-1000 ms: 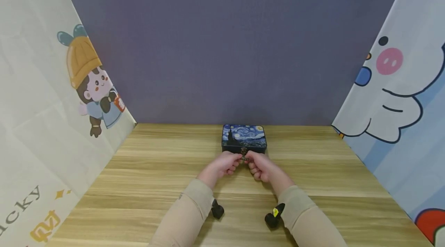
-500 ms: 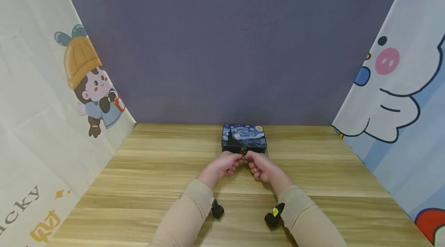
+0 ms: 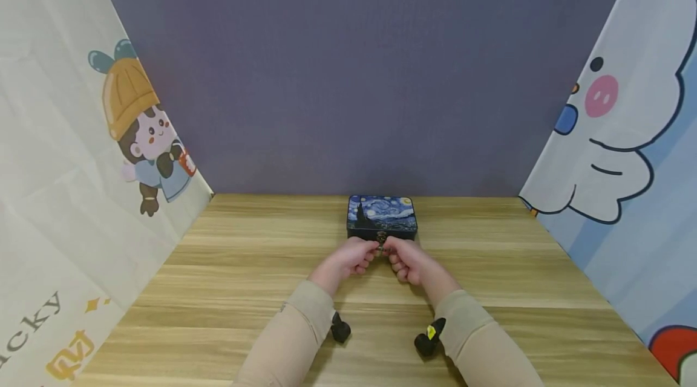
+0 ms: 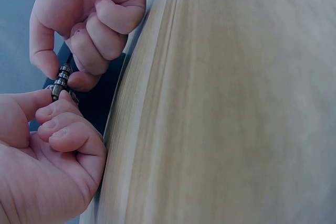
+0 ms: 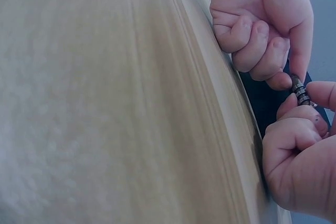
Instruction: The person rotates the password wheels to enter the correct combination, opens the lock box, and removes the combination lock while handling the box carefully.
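A dark box (image 3: 383, 213) with a starry night painting on its lid sits at the back of the wooden table, lid down. A bronze clasp (image 3: 382, 236) is on its front. In front of it is a small combination padlock (image 4: 62, 81) with ridged number rings in a row. My left hand (image 3: 354, 255) pinches one end of the padlock between thumb and forefinger. From the other side, my right hand (image 3: 409, 261) pinches the opposite end. The other fingers of both hands are curled in. Fingertips partly cover the padlock in both wrist views.
The wooden table (image 3: 245, 290) reaches back to a dark grey-blue panel (image 3: 348, 72). Cartoon-printed sheets flank it, a white one (image 3: 49, 133) on the left and a blue-and-white one (image 3: 653, 205) on the right. Black wrist devices (image 3: 428, 343) hang at the cuffs.
Both hands stay at the padlock with almost no visible movement. The box keeps its place.
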`<action>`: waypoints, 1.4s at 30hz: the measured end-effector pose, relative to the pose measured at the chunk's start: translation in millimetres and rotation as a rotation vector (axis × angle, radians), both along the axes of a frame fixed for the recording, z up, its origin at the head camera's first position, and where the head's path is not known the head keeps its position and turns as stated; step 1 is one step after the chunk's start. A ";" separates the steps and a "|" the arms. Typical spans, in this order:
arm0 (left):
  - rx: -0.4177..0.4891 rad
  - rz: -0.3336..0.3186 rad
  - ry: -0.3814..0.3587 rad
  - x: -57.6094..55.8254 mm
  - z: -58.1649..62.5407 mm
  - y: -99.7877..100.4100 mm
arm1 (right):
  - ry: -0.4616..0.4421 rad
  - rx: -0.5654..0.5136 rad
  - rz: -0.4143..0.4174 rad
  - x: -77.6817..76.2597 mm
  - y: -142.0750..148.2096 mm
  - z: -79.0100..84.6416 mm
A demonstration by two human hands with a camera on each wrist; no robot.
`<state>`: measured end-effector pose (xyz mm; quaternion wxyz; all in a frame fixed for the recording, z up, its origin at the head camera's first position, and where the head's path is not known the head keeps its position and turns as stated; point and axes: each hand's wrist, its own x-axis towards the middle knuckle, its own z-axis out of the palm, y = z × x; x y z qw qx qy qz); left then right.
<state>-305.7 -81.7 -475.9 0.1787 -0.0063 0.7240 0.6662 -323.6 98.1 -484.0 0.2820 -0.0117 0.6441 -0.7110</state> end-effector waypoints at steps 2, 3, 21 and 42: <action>0.002 -0.002 0.001 -0.3 -0.3 -0.2 | 0.002 0.000 0.000 -0.1 0.0 -0.2; 0.003 -0.002 0.002 -0.4 -0.3 -0.3 | 0.003 0.000 -0.001 -0.4 -0.1 -0.6; 0.019 -0.011 -0.007 0.9 2.1 -0.7 | -0.014 -0.015 0.045 -2.2 6.5 -2.5; 0.018 -0.003 -0.007 -5.2 -2.8 -0.6 | -0.044 -0.024 0.057 -5.1 17.6 -1.3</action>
